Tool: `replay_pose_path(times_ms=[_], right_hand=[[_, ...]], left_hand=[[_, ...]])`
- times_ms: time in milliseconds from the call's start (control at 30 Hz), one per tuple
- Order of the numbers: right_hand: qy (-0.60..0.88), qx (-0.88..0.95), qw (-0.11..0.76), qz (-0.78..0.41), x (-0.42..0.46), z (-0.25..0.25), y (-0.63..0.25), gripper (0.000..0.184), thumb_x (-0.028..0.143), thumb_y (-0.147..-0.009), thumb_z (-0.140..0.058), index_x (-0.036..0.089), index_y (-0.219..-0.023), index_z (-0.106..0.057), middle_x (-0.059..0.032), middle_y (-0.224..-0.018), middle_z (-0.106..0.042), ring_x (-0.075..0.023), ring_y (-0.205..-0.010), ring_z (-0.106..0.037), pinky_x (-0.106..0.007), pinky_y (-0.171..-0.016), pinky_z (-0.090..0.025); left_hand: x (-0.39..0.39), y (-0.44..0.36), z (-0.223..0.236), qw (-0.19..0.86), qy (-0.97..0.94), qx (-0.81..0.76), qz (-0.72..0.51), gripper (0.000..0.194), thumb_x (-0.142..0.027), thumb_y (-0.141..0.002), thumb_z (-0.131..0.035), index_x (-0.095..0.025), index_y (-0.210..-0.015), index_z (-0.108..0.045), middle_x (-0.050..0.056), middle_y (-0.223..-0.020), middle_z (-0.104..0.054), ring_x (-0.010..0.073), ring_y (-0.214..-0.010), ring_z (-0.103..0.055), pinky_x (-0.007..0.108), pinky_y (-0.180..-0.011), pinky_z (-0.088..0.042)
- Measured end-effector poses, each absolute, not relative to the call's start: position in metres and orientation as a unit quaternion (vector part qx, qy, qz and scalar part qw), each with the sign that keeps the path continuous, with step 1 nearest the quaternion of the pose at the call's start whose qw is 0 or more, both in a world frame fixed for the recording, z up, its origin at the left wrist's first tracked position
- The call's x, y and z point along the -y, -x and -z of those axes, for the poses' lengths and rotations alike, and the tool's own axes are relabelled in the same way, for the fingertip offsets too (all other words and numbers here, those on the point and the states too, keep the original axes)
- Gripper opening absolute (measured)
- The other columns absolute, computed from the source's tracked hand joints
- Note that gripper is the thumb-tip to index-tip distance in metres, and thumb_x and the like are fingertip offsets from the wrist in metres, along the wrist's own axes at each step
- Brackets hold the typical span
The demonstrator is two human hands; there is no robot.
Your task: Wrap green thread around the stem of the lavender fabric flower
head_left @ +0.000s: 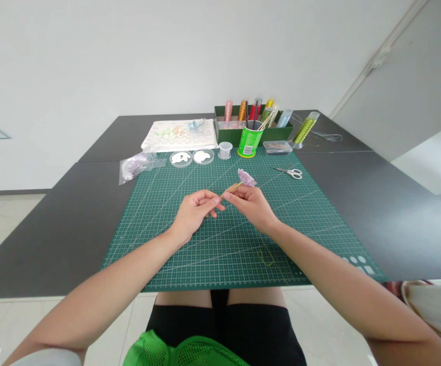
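A small pale purple flower [246, 178] on a thin greenish stem is held over the green cutting mat [159, 244]. My right hand [254, 204] is closed around the stem just below the bloom, with thumb and forefinger pinched. My left hand [197, 209] pinches the lower end of the stem, its fingertips close to the right thumb. A loose yellow-green thread [266, 258] trails on the mat below my right wrist. The white-handled scissors [291, 173] lie to the right of the flower, touched by neither hand.
Along the back stand a green box [229, 136] of thread spools, a green can [248, 142] with tools, and a yellow-green spool [306, 129]. Two dishes of white pieces [181, 158], a clear tub [225, 150] and a plastic bag [136, 165] sit left of them.
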State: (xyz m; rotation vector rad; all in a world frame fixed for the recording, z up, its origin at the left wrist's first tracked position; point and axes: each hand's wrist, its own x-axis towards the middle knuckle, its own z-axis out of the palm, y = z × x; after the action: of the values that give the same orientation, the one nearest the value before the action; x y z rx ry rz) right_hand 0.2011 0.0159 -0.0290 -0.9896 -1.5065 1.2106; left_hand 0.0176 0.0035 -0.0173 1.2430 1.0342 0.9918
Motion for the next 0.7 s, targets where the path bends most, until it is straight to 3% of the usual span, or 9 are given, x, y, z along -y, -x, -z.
replay_pose_path(times_ms=[200,333,400,467,700], right_hand=[[0.432,0.668,0.438,-0.419,-0.015,0.030,-0.205,0.027,0.043,-0.087,-0.072,0.017,-0.081,-0.078,0.0030,-0.056,-0.050,-0.0101,-0.054,-0.036,-0.027,-0.054,-0.029],[0.427,0.711,0.412,-0.379,-0.009,0.027,-0.204,0.027,0.038,-0.089,-0.068,0.016,-0.084,-0.082,0.0007,-0.060,-0.057,-0.0091,-0.053,-0.035,-0.027,-0.053,-0.028],[0.415,0.730,0.397,-0.371,-0.006,0.023,-0.205,0.027,0.036,-0.090,-0.067,0.015,-0.086,-0.084,0.0020,-0.055,-0.052,-0.0086,-0.052,-0.033,-0.027,-0.052,-0.026],[0.398,0.744,0.380,-0.380,-0.004,0.018,-0.208,0.026,0.036,-0.090,-0.069,0.015,-0.088,-0.085,0.0031,-0.052,-0.048,-0.0082,-0.050,-0.031,-0.027,-0.050,-0.024],[0.350,0.717,0.377,-0.471,-0.003,-0.001,-0.225,0.024,0.039,-0.085,-0.077,0.017,-0.088,-0.087,0.0004,-0.053,-0.058,-0.0069,-0.047,-0.029,-0.026,-0.044,-0.020]], left_hand=[[-0.006,-0.016,0.018,0.574,-0.511,-0.443,-0.461,0.022,-0.040,-0.080,-0.074,-0.018,-0.080,-0.070,0.001,-0.074,-0.074,0.0099,-0.057,-0.056,0.024,-0.058,-0.042],[-0.008,-0.015,0.018,0.554,-0.524,-0.447,-0.468,0.022,-0.039,-0.081,-0.073,-0.018,-0.078,-0.068,0.000,-0.069,-0.071,0.0086,-0.052,-0.052,0.022,-0.053,-0.040],[-0.010,-0.014,0.018,0.531,-0.542,-0.453,-0.467,0.020,-0.038,-0.083,-0.071,-0.018,-0.078,-0.067,-0.001,-0.067,-0.070,0.0085,-0.049,-0.049,0.022,-0.051,-0.038],[-0.010,-0.012,0.018,0.504,-0.564,-0.464,-0.461,0.019,-0.037,-0.084,-0.068,-0.019,-0.079,-0.065,-0.001,-0.066,-0.071,0.0086,-0.047,-0.046,0.022,-0.048,-0.035],[-0.006,-0.011,0.018,0.422,-0.675,-0.481,-0.369,0.014,-0.030,-0.089,-0.063,-0.020,-0.080,-0.065,-0.002,-0.065,-0.073,0.0094,-0.047,-0.049,0.022,-0.049,-0.035]])
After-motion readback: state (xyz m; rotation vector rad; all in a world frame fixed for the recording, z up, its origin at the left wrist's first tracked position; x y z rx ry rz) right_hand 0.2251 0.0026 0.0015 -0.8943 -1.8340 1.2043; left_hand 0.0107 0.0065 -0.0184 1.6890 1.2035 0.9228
